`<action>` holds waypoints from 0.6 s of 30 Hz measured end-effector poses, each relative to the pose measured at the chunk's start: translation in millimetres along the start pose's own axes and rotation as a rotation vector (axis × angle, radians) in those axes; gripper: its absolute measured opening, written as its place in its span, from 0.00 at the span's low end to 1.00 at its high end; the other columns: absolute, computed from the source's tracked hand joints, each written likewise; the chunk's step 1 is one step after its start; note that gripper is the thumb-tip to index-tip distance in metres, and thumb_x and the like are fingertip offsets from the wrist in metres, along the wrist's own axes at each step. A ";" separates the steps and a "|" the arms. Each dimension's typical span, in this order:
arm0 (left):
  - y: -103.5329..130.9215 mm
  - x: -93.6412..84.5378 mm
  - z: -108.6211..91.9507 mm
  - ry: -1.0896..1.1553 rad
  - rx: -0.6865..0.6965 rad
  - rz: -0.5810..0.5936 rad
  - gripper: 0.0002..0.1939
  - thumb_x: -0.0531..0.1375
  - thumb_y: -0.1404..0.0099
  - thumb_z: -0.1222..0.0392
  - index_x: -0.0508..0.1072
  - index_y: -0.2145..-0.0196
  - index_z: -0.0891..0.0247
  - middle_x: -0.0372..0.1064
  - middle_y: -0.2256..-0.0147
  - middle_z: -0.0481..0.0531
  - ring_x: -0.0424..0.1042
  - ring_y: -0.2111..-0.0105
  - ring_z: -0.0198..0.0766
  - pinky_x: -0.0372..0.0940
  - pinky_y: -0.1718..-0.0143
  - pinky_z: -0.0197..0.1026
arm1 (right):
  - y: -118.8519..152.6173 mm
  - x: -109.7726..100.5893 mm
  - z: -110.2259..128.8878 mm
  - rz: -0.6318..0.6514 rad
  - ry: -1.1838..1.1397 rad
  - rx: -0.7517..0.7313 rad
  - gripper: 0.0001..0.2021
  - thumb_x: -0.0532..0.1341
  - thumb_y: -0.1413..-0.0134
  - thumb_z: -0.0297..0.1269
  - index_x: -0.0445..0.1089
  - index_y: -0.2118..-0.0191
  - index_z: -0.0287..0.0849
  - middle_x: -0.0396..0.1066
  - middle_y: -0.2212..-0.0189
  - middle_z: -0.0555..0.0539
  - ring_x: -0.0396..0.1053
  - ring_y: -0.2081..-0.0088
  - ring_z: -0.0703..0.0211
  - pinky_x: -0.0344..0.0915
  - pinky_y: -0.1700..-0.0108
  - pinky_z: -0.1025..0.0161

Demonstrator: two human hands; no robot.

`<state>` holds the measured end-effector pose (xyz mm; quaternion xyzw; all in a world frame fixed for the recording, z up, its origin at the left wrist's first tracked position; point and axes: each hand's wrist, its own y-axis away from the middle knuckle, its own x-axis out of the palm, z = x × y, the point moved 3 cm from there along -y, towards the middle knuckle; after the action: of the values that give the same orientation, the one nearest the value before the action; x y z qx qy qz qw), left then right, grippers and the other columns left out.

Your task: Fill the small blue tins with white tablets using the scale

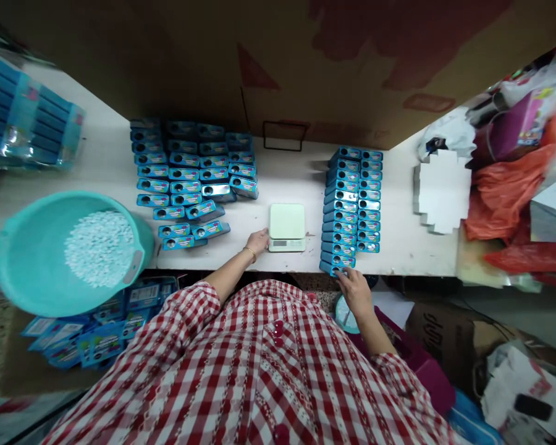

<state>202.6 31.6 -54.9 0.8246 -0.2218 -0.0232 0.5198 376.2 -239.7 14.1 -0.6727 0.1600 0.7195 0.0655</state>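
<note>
A small pale green digital scale point(287, 221) sits near the table's front edge, its pan bare. My left hand point(258, 240) grips the scale's left edge with its fingertips. To the right, two rows of blue boxes point(339, 217) run from back to front. At the front end of the longer row my right hand point(356, 292) has its thumb and fingers closed on the nearest blue box point(332, 268). Left of the scale, more blue boxes point(185, 174) stand in several uneven rows with their dark round holes showing.
A turquoise basin point(25, 247) holding many small white pieces stands at the left. Flat blue packages point(102, 343) lie below it. A large cardboard box point(189, 68) blocks the back. White stacked cartons point(445, 191) and orange-red plastic bags point(500, 191) are at the right.
</note>
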 end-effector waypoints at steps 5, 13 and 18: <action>15.7 -7.9 -9.1 0.178 -0.042 0.103 0.11 0.55 0.41 0.70 0.68 0.60 0.72 0.58 0.81 0.45 0.55 0.85 0.24 0.42 0.88 0.25 | -1.7 3.1 5.7 -0.092 0.022 -0.054 0.13 0.52 0.45 0.27 0.72 0.61 0.43 0.67 0.60 0.43 0.59 0.61 0.56 0.56 0.61 0.60; 55.4 -26.6 3.1 0.377 -0.124 0.211 0.11 0.53 0.39 0.71 0.67 0.58 0.73 0.58 0.79 0.46 0.56 0.85 0.23 0.44 0.90 0.23 | -70.1 -57.8 75.3 -0.213 0.037 -0.303 0.13 0.50 0.44 0.26 0.70 0.59 0.41 0.66 0.59 0.42 0.57 0.62 0.55 0.53 0.63 0.60; 66.1 -29.9 5.3 0.402 -0.125 0.224 0.11 0.52 0.38 0.71 0.67 0.58 0.73 0.59 0.79 0.46 0.55 0.85 0.22 0.44 0.90 0.23 | -159.3 -60.8 113.7 -0.079 0.106 -0.402 0.12 0.49 0.43 0.26 0.69 0.62 0.40 0.66 0.61 0.42 0.57 0.63 0.54 0.52 0.64 0.59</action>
<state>151.7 14.9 -5.7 0.7492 -0.2021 0.1856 0.6028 323.1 -46.3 56.7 -0.7149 -0.0102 0.6973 -0.0505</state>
